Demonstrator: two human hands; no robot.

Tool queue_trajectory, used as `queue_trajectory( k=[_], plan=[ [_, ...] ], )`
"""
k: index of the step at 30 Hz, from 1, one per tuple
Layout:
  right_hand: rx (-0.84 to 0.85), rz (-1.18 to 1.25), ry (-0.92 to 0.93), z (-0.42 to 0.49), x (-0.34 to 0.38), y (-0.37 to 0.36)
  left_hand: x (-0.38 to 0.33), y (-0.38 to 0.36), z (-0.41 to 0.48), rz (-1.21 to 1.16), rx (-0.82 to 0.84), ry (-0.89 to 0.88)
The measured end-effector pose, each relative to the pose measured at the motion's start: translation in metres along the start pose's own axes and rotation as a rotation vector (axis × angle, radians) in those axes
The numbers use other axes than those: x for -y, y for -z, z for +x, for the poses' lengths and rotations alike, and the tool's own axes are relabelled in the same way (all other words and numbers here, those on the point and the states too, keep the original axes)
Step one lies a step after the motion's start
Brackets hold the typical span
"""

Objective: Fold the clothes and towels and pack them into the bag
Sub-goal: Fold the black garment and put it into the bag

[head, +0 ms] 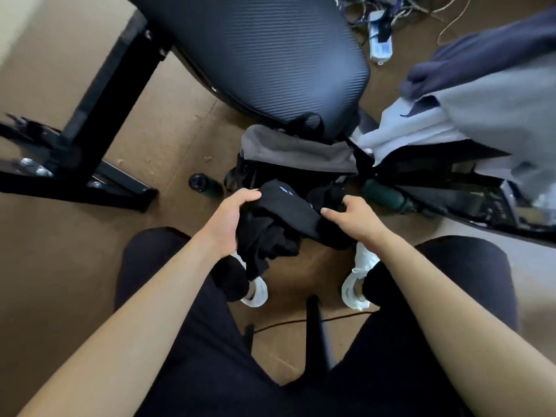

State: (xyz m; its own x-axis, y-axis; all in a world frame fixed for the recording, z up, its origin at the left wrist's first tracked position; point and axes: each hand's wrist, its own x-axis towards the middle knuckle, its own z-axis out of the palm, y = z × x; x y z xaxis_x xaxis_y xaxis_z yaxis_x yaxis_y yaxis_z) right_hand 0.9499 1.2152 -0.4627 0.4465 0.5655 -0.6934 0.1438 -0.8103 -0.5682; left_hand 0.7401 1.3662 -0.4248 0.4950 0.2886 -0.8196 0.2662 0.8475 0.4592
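Two bare hands hold one black garment [282,218] just below the middle of the frame, both forearms reaching up from the lower corners over dark-trousered knees. The left hand [231,218] grips the garment's left edge, fingers curled over the top and thumb underneath. The right hand [352,215] pinches its right side, thumb pointing left and fingers bent into the cloth. The garment is crumpled and bunched, not flat, with a small pale blue mark near its top; loose folds hang toward the floor. It sits directly over one open black bag [245,176] at frame centre, and one grey cloth [294,152] lies across the bag's far edge. A heap of grey and navy clothes [487,94] fills the upper right. Two dark bottles show, one [198,182] left of the bag and one [388,194] right of it. Two white shoes [356,284] are below the garment, and one ribbed chair seat [270,55] is at top centre.
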Motion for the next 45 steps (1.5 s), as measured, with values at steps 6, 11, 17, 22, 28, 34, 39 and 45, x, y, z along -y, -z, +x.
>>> queue_trajectory(
  k=[6,11,17,22,28,34,39,45],
  plan=[
    [-0.172,-0.122,0.064,-0.042,-0.004,0.011,0.007,-0.029,-0.043,0.301,0.051,-0.320],
    [-0.142,-0.654,0.060,-0.112,-0.006,0.026,-0.003,-0.056,-0.099,0.952,-0.052,-0.810],
    [-0.165,-0.268,0.671,-0.167,0.055,0.045,-0.018,-0.086,-0.161,1.545,-0.004,-1.217],
    [0.221,0.081,0.700,-0.183,0.067,0.022,-0.013,-0.095,-0.188,1.459,0.106,-1.370],
    [0.179,0.543,0.671,-0.183,0.054,-0.003,-0.003,-0.052,-0.179,0.936,0.077,-1.311],
    [0.279,0.761,0.639,-0.198,0.027,0.001,0.024,0.015,-0.118,0.594,0.110,-0.630],
    [0.265,0.753,0.674,-0.191,0.015,0.003,0.056,-0.002,-0.111,0.569,0.394,-0.516],
    [0.278,0.832,0.672,-0.184,0.007,0.009,0.043,-0.023,-0.106,0.457,-0.037,-0.729]
  ],
)
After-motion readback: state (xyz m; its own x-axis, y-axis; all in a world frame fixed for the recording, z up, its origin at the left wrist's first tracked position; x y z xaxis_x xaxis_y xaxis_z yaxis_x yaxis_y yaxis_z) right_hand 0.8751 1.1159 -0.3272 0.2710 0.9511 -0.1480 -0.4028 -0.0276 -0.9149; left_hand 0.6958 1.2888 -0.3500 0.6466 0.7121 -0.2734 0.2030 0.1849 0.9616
